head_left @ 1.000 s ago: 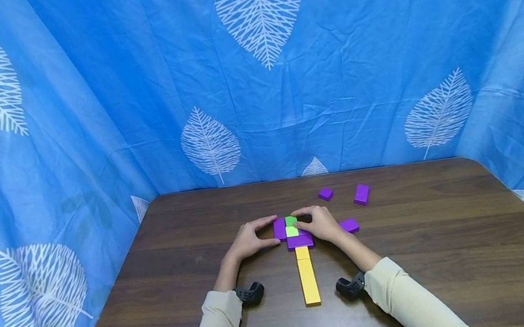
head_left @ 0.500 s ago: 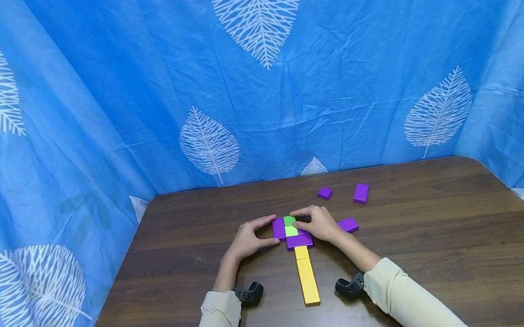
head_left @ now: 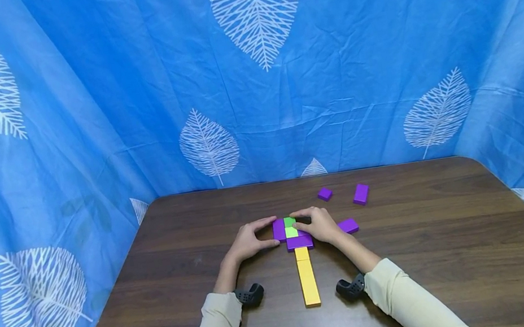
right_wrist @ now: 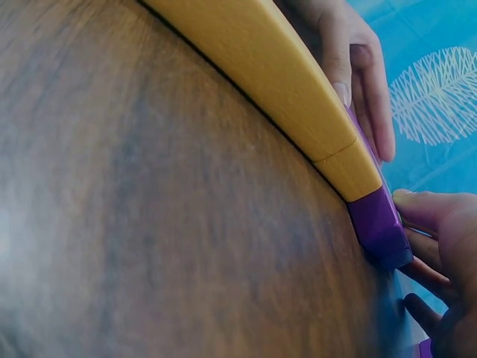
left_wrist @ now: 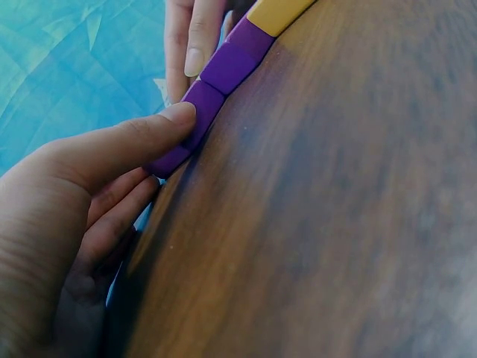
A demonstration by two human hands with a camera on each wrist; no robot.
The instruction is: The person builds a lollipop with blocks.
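A flat cluster of blocks lies mid-table: a purple block [head_left: 279, 229] on the left, a green block [head_left: 290, 221] and a light green block [head_left: 292, 232] in the middle, and a purple block [head_left: 299, 241] below. A short yellow block [head_left: 302, 254] and a long yellow block [head_left: 309, 287] run toward me from it. My left hand [head_left: 249, 240] grips the left purple block [left_wrist: 205, 101], thumb against its side. My right hand [head_left: 321, 224] curls round the cluster's right side, thumb on the light green block. The right wrist view shows the thumb of my right hand [right_wrist: 440, 239] at the lower purple block [right_wrist: 380, 224].
Three loose purple blocks lie to the right: a small one [head_left: 325, 194], a larger one [head_left: 361, 193] and one [head_left: 349, 225] beside my right hand. The brown wooden table [head_left: 460, 246] is walled on three sides by a blue leaf-print curtain [head_left: 378, 53].
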